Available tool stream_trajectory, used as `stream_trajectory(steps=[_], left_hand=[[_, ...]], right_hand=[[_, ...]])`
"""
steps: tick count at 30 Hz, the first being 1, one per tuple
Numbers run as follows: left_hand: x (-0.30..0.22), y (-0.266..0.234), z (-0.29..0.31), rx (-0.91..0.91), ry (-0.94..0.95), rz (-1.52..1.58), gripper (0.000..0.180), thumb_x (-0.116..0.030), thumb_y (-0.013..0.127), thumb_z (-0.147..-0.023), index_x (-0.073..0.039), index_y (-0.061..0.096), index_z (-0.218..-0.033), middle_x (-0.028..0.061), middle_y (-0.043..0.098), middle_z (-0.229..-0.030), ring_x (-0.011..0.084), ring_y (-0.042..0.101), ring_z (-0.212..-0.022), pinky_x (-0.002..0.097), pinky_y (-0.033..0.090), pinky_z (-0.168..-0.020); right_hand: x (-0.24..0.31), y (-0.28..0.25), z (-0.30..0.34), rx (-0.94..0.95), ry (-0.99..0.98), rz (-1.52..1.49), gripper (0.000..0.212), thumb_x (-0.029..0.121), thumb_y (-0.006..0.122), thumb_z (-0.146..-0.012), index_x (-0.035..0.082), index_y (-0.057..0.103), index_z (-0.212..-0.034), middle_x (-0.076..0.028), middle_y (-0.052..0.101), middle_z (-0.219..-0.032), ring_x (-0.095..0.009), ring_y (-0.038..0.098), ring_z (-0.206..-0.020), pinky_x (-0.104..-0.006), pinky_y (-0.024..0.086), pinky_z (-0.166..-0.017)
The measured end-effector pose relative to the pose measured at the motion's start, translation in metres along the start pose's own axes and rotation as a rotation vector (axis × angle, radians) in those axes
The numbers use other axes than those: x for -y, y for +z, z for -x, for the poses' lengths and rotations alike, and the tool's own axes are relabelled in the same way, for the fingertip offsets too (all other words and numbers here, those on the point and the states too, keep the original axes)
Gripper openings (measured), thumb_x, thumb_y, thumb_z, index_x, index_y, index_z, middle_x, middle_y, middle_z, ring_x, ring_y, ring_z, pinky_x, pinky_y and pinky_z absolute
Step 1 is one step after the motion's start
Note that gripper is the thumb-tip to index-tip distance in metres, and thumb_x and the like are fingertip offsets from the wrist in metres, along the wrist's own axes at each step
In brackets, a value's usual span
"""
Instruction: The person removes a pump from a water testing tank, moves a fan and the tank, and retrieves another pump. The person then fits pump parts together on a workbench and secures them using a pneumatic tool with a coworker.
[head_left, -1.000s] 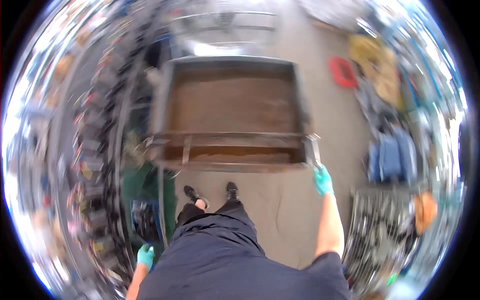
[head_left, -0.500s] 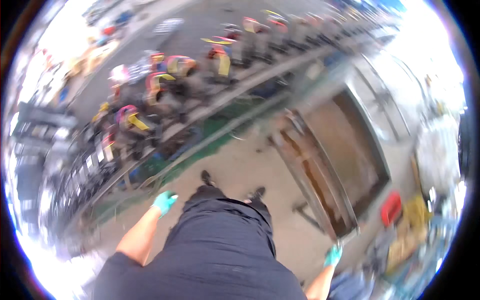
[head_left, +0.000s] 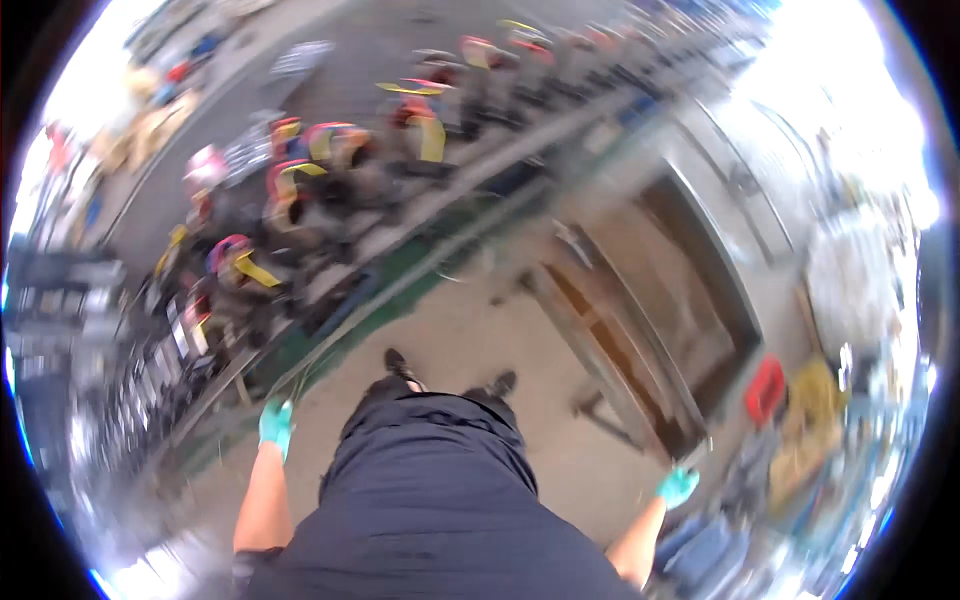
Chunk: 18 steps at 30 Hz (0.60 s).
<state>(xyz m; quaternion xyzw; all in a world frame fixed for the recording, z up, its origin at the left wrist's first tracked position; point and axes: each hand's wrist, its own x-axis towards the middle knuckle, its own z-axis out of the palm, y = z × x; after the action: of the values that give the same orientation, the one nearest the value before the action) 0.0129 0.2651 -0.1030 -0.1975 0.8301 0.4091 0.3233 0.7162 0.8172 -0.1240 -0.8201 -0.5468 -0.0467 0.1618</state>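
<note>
My left hand [head_left: 276, 428], in a light green glove, hangs beside the long workbench at the left. Its fingers look stretched out and a little apart, with nothing visible in them. My right hand [head_left: 679, 487], gloved alike, is just off the near corner of a brown metal cart or bin [head_left: 650, 340]. Blur hides whether it touches that corner, and its fingers are smeared. The cart has a narrow side section and a wider, darker-walled section, both brownish inside.
A row of dark machine-like parts with red and yellow pieces [head_left: 300, 190] lines the bench [head_left: 430, 205]. At the right are a red container [head_left: 765, 390], a yellow crate or sack [head_left: 812, 405] and a large whitish bundle [head_left: 855, 270]. My shoes [head_left: 400, 365] stand on the bare floor [head_left: 470, 300].
The view has shifted, so the bench and cart sit slightly farther left. My left hand has swung left toward the bench edge. My right hand has moved slightly away from the cart corner.
</note>
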Motion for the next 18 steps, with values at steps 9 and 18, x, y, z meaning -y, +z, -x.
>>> stream_trajectory(steps=[9,18], left_hand=[[-0.115,0.056,-0.014,-0.058,0.538,0.165,0.057,-0.007,0.076,-0.087,-0.003,0.052,-0.138,0.0096,0.064,-0.126,0.0169,0.063,-0.108,0.0274,0.051,-0.091],[-0.202,0.114,-0.093,-0.491,0.739,0.345,0.101,-0.015,0.091,-0.062,0.003,0.037,-0.145,0.0190,0.047,-0.139,0.0341,0.051,-0.127,0.0389,0.043,-0.110]], right_hand=[[0.384,-0.017,0.217,1.214,-0.529,-0.732,0.041,0.007,0.063,-0.095,0.003,0.054,-0.135,-0.009,0.065,-0.117,-0.018,0.065,-0.093,-0.0316,0.056,-0.080],[0.642,-0.052,0.392,0.834,-1.470,-0.745,0.076,0.020,0.081,-0.081,-0.003,0.044,-0.143,-0.022,0.058,-0.128,-0.037,0.058,-0.117,-0.0425,0.049,-0.099]])
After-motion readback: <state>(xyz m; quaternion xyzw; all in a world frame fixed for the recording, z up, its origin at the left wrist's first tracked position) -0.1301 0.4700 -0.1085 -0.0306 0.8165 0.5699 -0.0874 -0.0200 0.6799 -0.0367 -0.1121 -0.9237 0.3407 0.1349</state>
